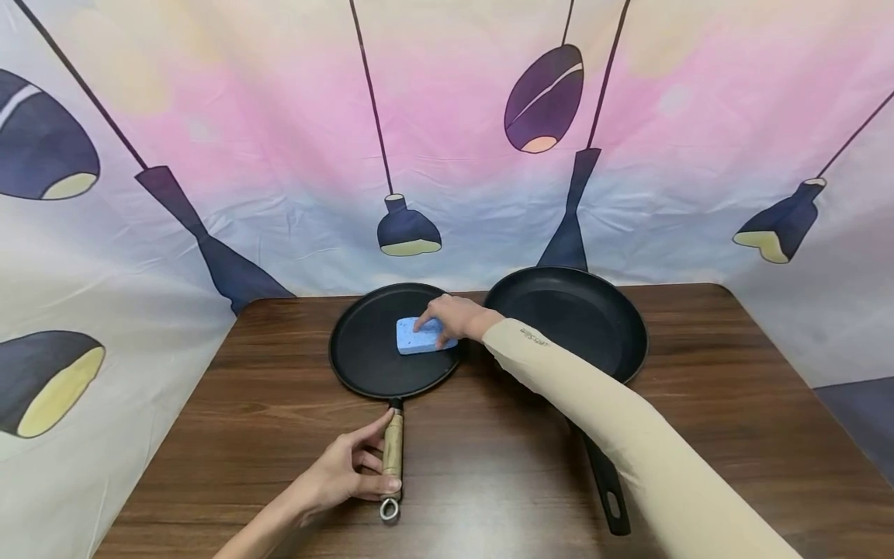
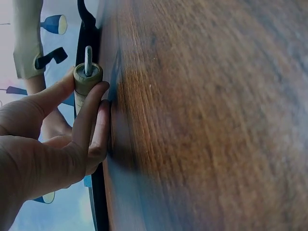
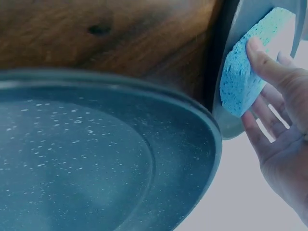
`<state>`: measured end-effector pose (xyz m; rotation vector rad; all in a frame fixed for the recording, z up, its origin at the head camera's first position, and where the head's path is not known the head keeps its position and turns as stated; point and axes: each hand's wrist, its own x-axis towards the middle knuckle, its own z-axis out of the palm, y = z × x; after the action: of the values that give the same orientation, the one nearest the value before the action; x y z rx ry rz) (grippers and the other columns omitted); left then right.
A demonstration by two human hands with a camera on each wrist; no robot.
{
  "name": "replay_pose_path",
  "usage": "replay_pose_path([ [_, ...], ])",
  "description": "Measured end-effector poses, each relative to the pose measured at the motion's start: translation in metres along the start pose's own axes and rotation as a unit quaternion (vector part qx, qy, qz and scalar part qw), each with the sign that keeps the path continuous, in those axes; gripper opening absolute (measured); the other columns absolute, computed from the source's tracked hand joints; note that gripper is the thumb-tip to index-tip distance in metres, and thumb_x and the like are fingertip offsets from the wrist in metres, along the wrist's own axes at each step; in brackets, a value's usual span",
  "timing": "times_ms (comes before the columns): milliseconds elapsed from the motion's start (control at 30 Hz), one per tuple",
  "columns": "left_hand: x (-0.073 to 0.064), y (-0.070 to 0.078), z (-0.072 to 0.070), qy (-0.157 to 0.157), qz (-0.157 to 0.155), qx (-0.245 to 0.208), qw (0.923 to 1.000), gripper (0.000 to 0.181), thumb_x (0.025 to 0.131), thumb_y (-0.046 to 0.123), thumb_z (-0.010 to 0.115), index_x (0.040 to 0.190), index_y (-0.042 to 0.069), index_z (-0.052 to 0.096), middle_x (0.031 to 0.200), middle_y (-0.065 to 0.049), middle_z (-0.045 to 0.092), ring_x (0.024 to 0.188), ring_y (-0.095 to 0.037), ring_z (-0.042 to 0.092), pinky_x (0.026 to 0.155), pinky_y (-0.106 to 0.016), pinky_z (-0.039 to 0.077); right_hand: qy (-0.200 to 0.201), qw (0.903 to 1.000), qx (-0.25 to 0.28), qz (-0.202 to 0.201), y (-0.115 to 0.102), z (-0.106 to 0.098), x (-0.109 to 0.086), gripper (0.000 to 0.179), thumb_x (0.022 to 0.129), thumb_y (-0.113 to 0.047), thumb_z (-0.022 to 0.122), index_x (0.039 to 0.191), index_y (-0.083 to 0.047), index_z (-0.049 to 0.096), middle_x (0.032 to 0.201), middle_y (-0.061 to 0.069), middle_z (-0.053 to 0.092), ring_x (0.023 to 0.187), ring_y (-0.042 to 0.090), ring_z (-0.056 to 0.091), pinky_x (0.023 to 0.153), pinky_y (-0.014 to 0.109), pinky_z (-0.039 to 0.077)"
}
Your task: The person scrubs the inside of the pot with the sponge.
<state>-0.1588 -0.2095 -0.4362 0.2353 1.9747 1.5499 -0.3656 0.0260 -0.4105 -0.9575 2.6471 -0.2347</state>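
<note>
A flat black griddle pan (image 1: 370, 353) lies on the table with its wooden handle (image 1: 393, 446) toward me. My left hand (image 1: 342, 473) grips that handle between thumb and fingers, near the metal hanging ring (image 1: 389, 509). On the right part of the griddle pan is a blue sponge (image 1: 412, 340), held by my right hand (image 1: 457, 314). In the right wrist view the thumb and fingers pinch the sponge (image 3: 236, 79) at its edges, with its broad face against the pan. The left wrist view shows the handle's end (image 2: 86, 84) within my left fingers.
A deeper black frying pan (image 1: 580, 310) stands to the right, under my right sleeve (image 1: 594, 396). Its black handle (image 1: 606, 485) points toward me. Both pans sit on a brown wooden table (image 1: 237, 419), with a cloth backdrop (image 1: 300, 140) of printed lamps behind its far edge.
</note>
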Motion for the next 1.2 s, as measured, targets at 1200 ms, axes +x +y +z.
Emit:
replay_pose_path([
  [1200, -0.005, 0.003, 0.004, 0.018, -0.004, 0.019, 0.9996, 0.106, 0.083, 0.009, 0.086, 0.164, 0.009, 0.019, 0.126, -0.023, 0.043, 0.093, -0.018, 0.06, 0.077, -0.039, 0.066, 0.073, 0.9836, -0.105, 0.127, -0.007, 0.013, 0.03, 0.046, 0.108, -0.035, 0.052, 0.152, -0.023, 0.05, 0.134, 0.011, 0.064, 0.113, 0.027, 0.066, 0.093, 0.039, 0.061],
])
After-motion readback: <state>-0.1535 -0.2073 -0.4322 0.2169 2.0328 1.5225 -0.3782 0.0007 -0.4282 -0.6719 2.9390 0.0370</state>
